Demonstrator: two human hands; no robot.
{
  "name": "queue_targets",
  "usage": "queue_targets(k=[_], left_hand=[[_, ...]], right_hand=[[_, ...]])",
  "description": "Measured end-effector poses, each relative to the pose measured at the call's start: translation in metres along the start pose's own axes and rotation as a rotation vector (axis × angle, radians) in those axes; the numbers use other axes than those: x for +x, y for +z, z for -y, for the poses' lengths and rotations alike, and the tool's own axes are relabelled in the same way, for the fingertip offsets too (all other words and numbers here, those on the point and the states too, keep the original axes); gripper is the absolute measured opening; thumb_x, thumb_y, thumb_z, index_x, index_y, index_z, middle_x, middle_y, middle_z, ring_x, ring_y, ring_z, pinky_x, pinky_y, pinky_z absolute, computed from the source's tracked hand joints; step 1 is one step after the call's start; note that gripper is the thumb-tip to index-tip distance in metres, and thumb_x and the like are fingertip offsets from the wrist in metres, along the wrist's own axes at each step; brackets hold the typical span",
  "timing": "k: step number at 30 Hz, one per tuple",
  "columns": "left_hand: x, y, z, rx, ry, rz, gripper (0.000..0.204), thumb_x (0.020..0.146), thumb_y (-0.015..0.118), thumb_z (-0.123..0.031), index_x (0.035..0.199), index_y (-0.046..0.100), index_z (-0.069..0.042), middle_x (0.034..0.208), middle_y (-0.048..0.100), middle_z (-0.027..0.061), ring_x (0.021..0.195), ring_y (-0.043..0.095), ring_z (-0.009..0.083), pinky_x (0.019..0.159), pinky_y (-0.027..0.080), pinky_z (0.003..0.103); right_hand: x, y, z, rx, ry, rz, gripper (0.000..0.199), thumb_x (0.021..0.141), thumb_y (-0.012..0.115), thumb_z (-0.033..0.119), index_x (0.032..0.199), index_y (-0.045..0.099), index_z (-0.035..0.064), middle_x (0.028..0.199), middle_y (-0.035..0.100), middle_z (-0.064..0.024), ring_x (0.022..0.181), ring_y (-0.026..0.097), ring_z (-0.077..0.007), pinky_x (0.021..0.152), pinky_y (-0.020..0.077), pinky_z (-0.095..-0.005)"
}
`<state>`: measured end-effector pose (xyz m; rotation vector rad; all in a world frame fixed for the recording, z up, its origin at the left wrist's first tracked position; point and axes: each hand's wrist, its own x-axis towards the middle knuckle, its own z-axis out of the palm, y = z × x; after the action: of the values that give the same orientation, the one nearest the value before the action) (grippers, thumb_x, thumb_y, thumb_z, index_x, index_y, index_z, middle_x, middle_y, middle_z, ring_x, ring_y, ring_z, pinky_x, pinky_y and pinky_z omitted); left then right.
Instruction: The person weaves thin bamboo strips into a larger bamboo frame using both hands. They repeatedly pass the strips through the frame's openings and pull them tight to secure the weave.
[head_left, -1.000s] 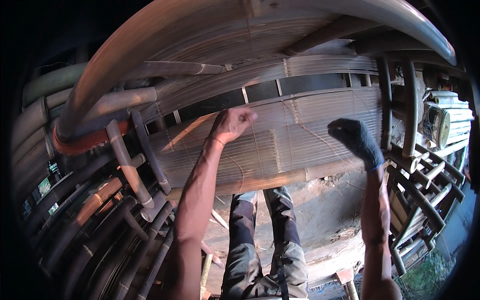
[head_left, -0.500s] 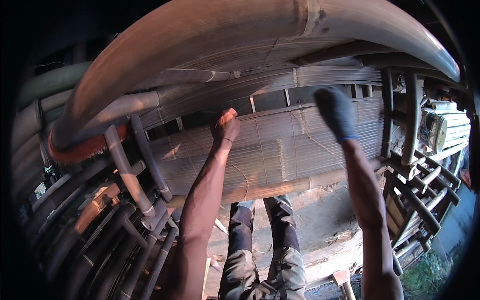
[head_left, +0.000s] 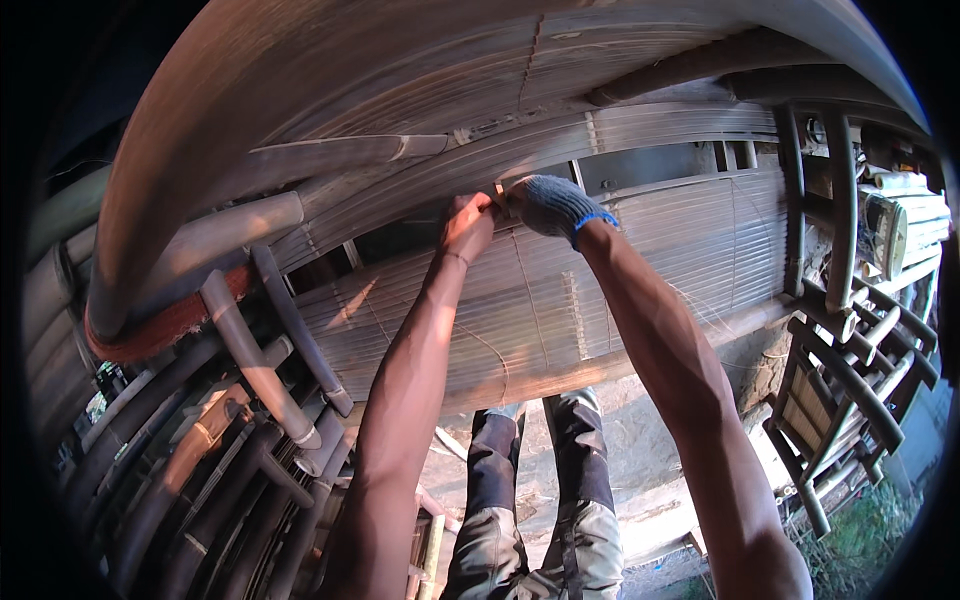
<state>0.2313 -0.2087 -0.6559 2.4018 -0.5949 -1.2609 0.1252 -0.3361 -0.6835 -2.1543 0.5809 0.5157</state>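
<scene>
My bare left hand (head_left: pixel 468 228), with a thin band at its wrist, is closed in a pinch beside a narrow upright crosspiece in the gap of a bamboo slat panel (head_left: pixel 660 235). Right against it, on the other side of the crosspiece, my right hand (head_left: pixel 555 207) wears a grey knit glove with a blue cuff. Its fingers are curled together, and what both hands pinch is too small to make out. Thin cords (head_left: pixel 530 290) run down over the slats below the hands. The panel belongs to a bamboo bench with a thick front rail (head_left: pixel 520 385).
A thick curved bamboo pole (head_left: pixel 190 120) arches close above and to the left. Bamboo frames and poles (head_left: pixel 200 440) crowd the left side. Bamboo posts (head_left: pixel 842 215) and a smaller bamboo frame (head_left: pixel 840 390) stand at the right. Below the bench my legs (head_left: pixel 490 500) show over bare ground.
My gloved right hand has moved left from over the panel's right part to meet my left hand. My left hand has shifted slightly up and right to the crosspiece.
</scene>
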Motion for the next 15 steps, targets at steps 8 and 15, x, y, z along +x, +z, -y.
queue_targets(k=[8,15], left_hand=[[-0.035,-0.009,0.015,-0.382,0.320,-0.020,0.027,0.083,0.070,-0.027,0.089,0.071,0.000,0.109,0.063,0.0091,0.109,0.058,0.0229,0.095,0.045,0.032],[-0.032,-0.020,0.019,-0.559,0.258,0.185,0.028,0.083,0.075,-0.029,0.088,0.075,-0.001,0.105,0.063,0.0064,0.101,0.060,0.0179,0.091,0.046,0.030]], right_hand=[[-0.077,0.003,0.028,0.069,-0.271,-0.581,0.047,0.077,0.074,0.012,0.123,0.064,0.0163,0.121,0.061,-0.0151,0.113,0.057,-0.0374,0.097,0.0466,-0.0449],[-0.137,0.012,0.030,0.907,-0.106,-0.392,0.025,0.091,0.070,0.018,0.111,0.069,0.0019,0.109,0.066,-0.0155,0.104,0.063,-0.0294,0.092,0.0508,-0.0383]])
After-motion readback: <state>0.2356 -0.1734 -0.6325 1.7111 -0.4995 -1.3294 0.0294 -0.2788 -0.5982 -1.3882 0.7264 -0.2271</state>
